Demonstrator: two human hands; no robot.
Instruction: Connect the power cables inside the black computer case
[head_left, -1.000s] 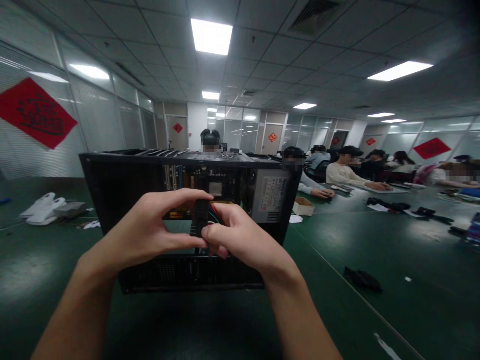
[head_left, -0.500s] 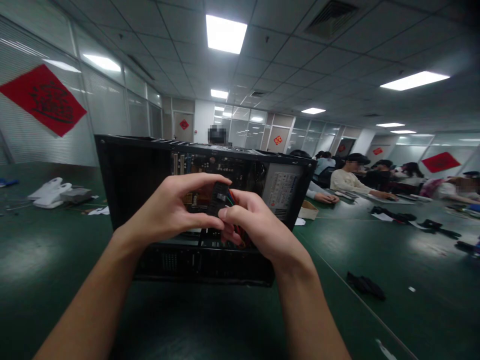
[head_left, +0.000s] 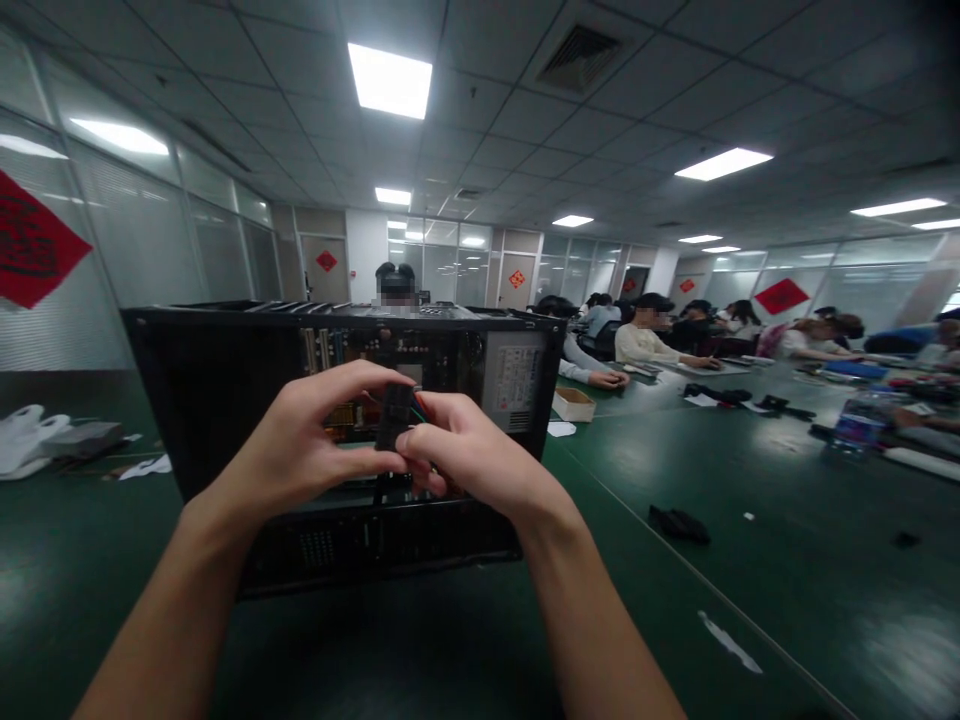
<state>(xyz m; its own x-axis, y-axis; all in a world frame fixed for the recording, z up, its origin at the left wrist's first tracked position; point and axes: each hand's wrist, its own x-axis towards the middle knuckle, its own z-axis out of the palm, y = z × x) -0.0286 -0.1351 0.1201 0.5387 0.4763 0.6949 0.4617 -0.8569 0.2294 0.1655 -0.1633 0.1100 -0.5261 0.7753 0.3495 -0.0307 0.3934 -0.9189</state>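
A black multi-pin power connector (head_left: 393,416) with coloured wires is held up in front of an open computer case (head_left: 202,410). My left hand (head_left: 322,425) is closed on it, thumb and forefinger at its lower and upper ends. From the other side my right hand (head_left: 465,445) pinches the connector near its wires; some of its fingers are hidden behind. Inside the case, the motherboard (head_left: 409,350) is partly covered by my hands. A labelled power supply (head_left: 516,380) sits at the case's right end.
The case stands on a green table (head_left: 630,620). White plastic bags (head_left: 26,440) and a grey box (head_left: 82,440) lie to the left. At right are a small open carton (head_left: 574,404), a black cloth-like item (head_left: 679,523) and a plastic bottle (head_left: 859,425). Several people sit farther back.
My view has turned to the right, so the case and both hands appear farther left and slightly lower. Both hands keep their hold on the connector.
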